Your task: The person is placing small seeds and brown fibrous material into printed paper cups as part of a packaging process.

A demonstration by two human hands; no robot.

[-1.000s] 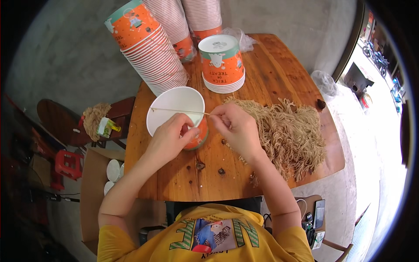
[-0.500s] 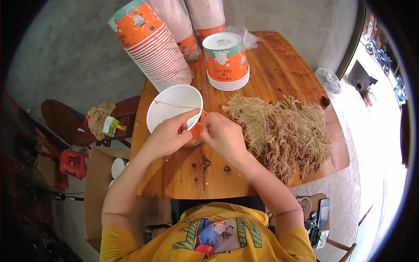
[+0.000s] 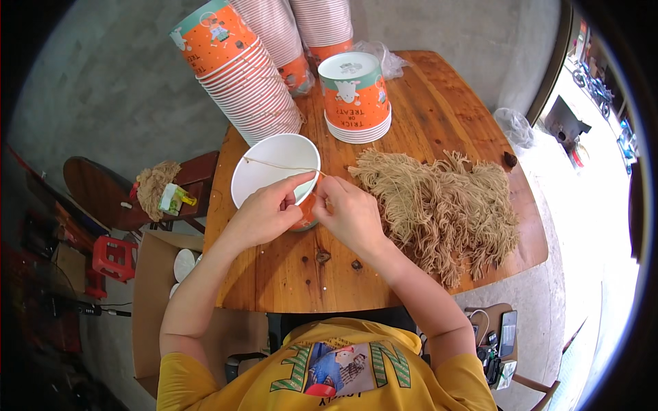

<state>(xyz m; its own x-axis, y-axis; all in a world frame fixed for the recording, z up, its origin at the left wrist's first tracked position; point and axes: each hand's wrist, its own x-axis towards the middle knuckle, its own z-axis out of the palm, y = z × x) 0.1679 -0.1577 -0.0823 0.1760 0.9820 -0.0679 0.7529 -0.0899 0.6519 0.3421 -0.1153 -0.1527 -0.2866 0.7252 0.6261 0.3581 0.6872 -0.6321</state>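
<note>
A white-lined paper bucket [image 3: 274, 152] with an orange outside stands tilted on the wooden table in front of me. A thin tan cord [image 3: 277, 165] spans its mouth, from the far left wall to the right rim. My left hand [image 3: 264, 212] grips the near side of the bucket, its index finger stretched to the rim where the cord crosses. Just outside that rim, my right hand [image 3: 353, 212] is closed in a pinch on the cord's end; the fingertips partly hide it. To the right lies a large heap of cut tan cords [image 3: 445, 205].
Tall stacks of nested buckets [image 3: 240, 82] rise at the back left. A shorter upside-down stack [image 3: 353, 99] stands at the back middle. An open cardboard box [image 3: 154, 301] sits below the table's left edge, near a red stool [image 3: 114, 258]. A side stand at lower right holds a phone [image 3: 507, 333].
My right fingers have shifted slightly at the rim, staying closed on the cord. The left hand and the bucket have hardly moved.
</note>
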